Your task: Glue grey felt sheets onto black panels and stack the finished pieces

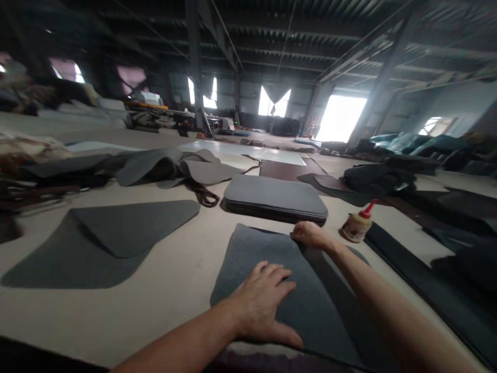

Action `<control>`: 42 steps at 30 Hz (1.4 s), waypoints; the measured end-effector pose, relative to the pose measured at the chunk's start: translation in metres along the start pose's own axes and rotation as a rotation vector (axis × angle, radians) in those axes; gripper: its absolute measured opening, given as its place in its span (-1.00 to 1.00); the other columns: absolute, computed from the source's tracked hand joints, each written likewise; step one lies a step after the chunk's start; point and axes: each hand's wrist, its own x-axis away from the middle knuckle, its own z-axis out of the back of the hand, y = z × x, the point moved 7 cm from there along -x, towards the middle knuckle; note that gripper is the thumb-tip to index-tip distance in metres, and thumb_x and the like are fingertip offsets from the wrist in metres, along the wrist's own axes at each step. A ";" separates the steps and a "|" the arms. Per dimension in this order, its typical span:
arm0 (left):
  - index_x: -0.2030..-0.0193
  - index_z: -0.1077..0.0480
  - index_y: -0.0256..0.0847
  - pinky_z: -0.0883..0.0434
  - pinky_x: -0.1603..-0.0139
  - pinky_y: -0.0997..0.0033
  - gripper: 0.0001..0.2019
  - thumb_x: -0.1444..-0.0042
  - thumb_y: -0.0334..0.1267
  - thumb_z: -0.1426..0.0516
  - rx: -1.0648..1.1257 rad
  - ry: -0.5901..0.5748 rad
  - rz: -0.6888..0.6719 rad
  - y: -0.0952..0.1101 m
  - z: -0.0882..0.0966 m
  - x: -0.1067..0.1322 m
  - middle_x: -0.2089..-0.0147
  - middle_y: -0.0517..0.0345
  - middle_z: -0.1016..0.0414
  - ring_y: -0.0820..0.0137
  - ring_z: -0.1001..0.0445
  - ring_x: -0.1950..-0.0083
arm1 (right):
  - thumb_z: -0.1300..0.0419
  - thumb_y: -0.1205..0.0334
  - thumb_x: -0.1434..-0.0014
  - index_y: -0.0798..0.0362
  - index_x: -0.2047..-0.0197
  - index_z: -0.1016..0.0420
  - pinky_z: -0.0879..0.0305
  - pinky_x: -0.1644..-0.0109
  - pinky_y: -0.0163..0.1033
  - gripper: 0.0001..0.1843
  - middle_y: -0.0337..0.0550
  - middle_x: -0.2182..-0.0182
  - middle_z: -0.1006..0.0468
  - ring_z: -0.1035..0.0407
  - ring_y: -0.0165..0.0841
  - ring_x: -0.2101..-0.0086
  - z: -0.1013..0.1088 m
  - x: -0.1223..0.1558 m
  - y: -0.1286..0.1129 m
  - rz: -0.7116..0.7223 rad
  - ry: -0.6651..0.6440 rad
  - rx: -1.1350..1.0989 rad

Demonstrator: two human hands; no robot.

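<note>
The dark sheet [248, 251] lies on the pale tabletop [186, 274], right in front of the person; call its middle the clock's centre, w/ 12 straight ahead. The L hand [264, 298] is flat on it at abt 8 o'clock, fingers spread, palm down; that grip is loose and just rests on top. The R hand [310, 234] is at abt 1 o'clock, by the sheet's far R corner. Its fingers are curled, and the grip looks pinched on the edge there; the thumb is hard to see. At 12, just past the sheet, sits a neat stack of grey pads [275, 192] w/ round corners. At abt 2, near the R arm, is a small bottle [355, 228] w/ a red tip; it's a bit blurry. A long dark strip [411, 269] runs along the R side at 3. At 9 to 10, well apart from the L hand, a big grey piece [134, 228] lies folded over on itself. At abt 11 there's a brown strap [204, 197] in a loop, next to a pile of curly grey sheets [163, 166]. Way back at 12 to 1 are a flat brown sheet [285, 171] and, far off, a bright doorway [341, 118].
</note>
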 end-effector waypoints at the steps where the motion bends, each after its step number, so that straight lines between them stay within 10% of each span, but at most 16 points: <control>1: -0.33 -0.28 -0.15 0.13 -0.47 -0.18 -0.08 0.02 0.46 -0.14 0.000 0.017 -0.011 0.001 0.000 0.001 -0.42 -0.09 -0.19 0.00 -0.06 -0.46 | -0.19 0.26 -0.14 0.12 0.39 -0.57 -0.18 0.35 -0.30 -0.83 -0.19 0.48 -0.53 -0.39 -0.37 0.41 0.000 0.001 0.000 0.016 0.024 0.003; 14: -0.32 -0.27 -0.17 0.09 -0.47 -0.16 -0.12 -0.04 0.45 -0.10 -0.038 0.050 -0.037 0.004 0.001 0.005 -0.41 -0.10 -0.21 0.03 -0.08 -0.45 | -0.02 0.02 -0.28 0.13 0.02 -0.44 -0.27 -0.16 -0.05 -0.60 0.08 0.01 -0.46 -0.34 -0.12 -0.02 0.015 0.038 -0.003 0.126 0.438 0.029; 20: -0.33 -0.27 -0.16 0.11 -0.47 -0.20 -0.11 -0.03 0.44 -0.12 -0.048 0.057 -0.042 0.003 -0.002 0.004 -0.40 -0.10 -0.22 0.03 -0.06 -0.46 | 0.13 -0.16 -0.39 0.20 -0.28 -0.31 -0.16 -0.35 0.01 -0.32 0.14 -0.26 -0.33 -0.21 -0.12 -0.25 -0.015 0.104 -0.015 0.175 0.338 0.061; 24: -0.36 -0.24 -0.15 0.20 -0.48 -0.26 -0.07 0.01 0.45 -0.15 -0.069 -0.013 0.012 0.003 -0.002 0.003 -0.44 -0.07 -0.17 0.01 -0.02 -0.48 | 0.17 -0.30 -0.35 0.24 -0.44 -0.07 0.08 -0.45 0.13 -0.12 0.10 -0.43 -0.02 0.08 -0.06 -0.39 -0.044 0.150 0.014 -0.056 0.159 0.231; 32: -0.36 -0.25 -0.18 0.17 -0.48 -0.25 -0.18 -0.06 0.26 -0.22 -0.147 -0.122 0.067 0.003 -0.001 -0.002 -0.45 -0.02 -0.14 0.00 -0.01 -0.48 | 0.15 -0.27 -0.36 0.48 -0.38 -0.13 0.07 -0.42 0.13 -0.06 0.41 -0.36 -0.08 0.04 0.12 -0.37 -0.018 0.196 0.075 -0.482 0.149 0.326; 37: -0.18 -0.41 -0.13 -0.23 -0.38 0.33 -0.56 -0.40 -0.09 0.17 -0.167 0.061 0.066 -0.036 0.029 -0.013 -0.28 0.13 -0.40 0.40 -0.33 -0.29 | 0.16 -0.21 -0.39 0.41 -0.43 -0.05 0.13 -0.45 0.04 -0.12 0.30 -0.41 -0.01 0.13 0.03 -0.40 -0.013 0.167 0.019 -0.239 0.175 0.186; 42: -0.34 -0.27 -0.40 -0.01 -0.46 -0.14 -0.36 -0.28 0.04 0.03 -0.384 0.122 0.268 -0.100 0.047 -0.014 -0.42 -0.20 -0.17 0.00 -0.06 -0.47 | 0.19 -0.28 -0.37 0.31 -0.43 -0.08 0.13 -0.45 -0.02 -0.12 0.17 -0.42 -0.03 0.11 -0.04 -0.40 -0.019 0.128 -0.019 -0.137 0.164 0.081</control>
